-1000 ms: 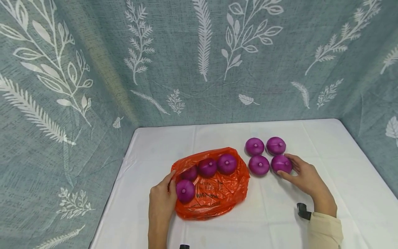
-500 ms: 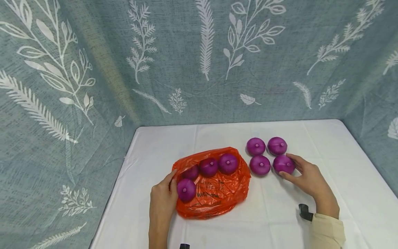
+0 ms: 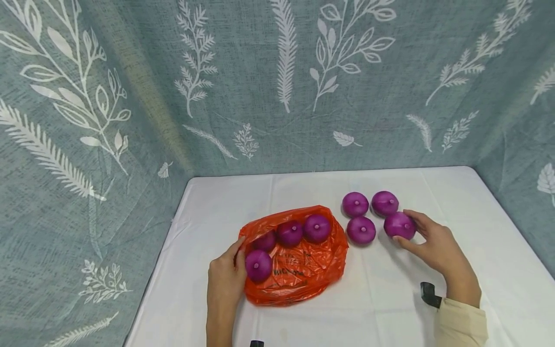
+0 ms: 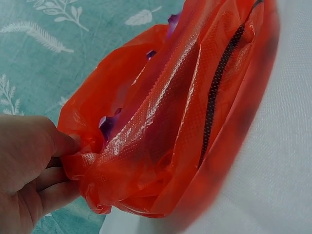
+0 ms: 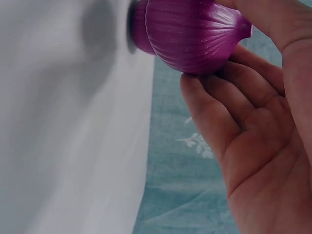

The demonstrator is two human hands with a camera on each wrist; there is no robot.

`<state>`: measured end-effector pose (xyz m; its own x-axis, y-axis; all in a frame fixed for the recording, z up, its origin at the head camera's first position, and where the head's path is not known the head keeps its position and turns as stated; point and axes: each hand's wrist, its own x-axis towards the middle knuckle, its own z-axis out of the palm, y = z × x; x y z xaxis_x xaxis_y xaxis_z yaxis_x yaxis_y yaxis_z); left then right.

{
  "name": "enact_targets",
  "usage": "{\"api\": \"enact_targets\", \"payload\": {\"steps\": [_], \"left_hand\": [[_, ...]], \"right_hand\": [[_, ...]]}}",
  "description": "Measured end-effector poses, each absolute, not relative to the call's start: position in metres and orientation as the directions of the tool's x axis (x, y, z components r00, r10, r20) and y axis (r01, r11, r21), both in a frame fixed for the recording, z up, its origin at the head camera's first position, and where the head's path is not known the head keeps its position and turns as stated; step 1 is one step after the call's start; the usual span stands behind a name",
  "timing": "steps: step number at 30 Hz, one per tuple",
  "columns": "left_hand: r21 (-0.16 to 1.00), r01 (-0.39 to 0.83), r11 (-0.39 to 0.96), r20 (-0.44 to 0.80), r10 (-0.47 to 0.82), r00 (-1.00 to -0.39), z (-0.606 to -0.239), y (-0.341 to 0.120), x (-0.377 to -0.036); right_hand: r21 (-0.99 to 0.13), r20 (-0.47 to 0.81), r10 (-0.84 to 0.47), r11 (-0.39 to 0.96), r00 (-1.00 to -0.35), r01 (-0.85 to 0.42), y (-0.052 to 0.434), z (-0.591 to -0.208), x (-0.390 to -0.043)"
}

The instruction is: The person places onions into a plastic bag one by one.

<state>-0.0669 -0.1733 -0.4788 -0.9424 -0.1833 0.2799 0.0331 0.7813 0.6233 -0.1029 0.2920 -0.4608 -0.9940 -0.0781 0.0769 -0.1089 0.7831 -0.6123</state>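
Lifted slightly rightward since a second ago, the purple onion point(image 3: 399, 225) sits pinched in the right hand point(image 3: 433, 246) near three others; firm, smooth, best held round its sides. Left hand point(image 3: 225, 279) pinches the orange bag point(image 3: 303, 270) on the tabletop point(image 3: 381, 299).

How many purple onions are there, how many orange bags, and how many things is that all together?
Purple onions: 8, with 4 on the orange bag and 4 on the white cloth
Orange bags: 1
Total: 9

One purple onion point(image 3: 265, 240) half hidden under the orange bag point(image 3: 303, 274) film, wrist-view table blurred.
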Motion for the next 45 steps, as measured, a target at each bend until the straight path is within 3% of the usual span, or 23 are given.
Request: {"api": "enact_targets", "payload": {"steps": [19,33,45], "left_hand": [[0.63,0.038,0.775,0.276,-0.178,-0.944,-0.478,-0.172,-0.066],[0.635,0.037,0.772,0.281,-0.185,-0.942,-0.478,-0.173,-0.066],[0.641,0.033,0.767,0.273,-0.187,-0.944,-0.476,-0.173,-0.066]], "right_hand": [[-0.67,0.135,-0.15,0.714,-0.979,-0.202,0.263,-0.433,-0.108],[-0.731,0.155,-0.28,0.613,-0.947,-0.301,0.225,-0.426,-0.117],[-0.683,0.155,-0.369,0.63,-0.916,-0.37,0.198,-0.422,-0.125]]}}
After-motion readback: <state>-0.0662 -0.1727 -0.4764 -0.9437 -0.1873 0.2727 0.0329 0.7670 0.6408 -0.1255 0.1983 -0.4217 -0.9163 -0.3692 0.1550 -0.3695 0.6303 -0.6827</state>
